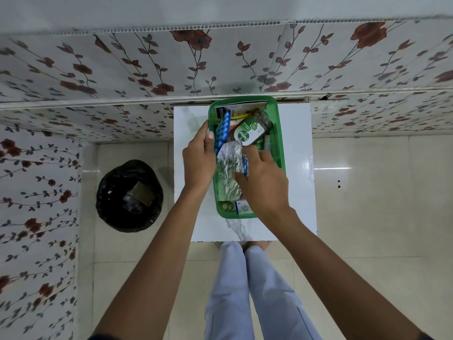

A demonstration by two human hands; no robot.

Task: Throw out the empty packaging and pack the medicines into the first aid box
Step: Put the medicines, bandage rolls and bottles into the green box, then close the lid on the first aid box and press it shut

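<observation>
Room: the green first aid box (278, 133) sits on a small white table (297, 192), its far end against the flowered wall (220, 60); bare tabletop lies right of the right hand and a narrower strip lies under the left wrist.
Bin: a black-lined bin (129, 195) stands on the floor, well left of the left hand.
Axis: the box runs lengthwise away from the person; the silver foil strip (228, 173) lies along it.
Left hand (199, 160): fingers curled round the box's left rim, thumb inside, beside a blue blister strip (221, 130).
Right hand (263, 177): down in the box, thumb on the foil strip; grip unclear.
Beyond the hands: a brown Dettol bottle (247, 131), tilted.
</observation>
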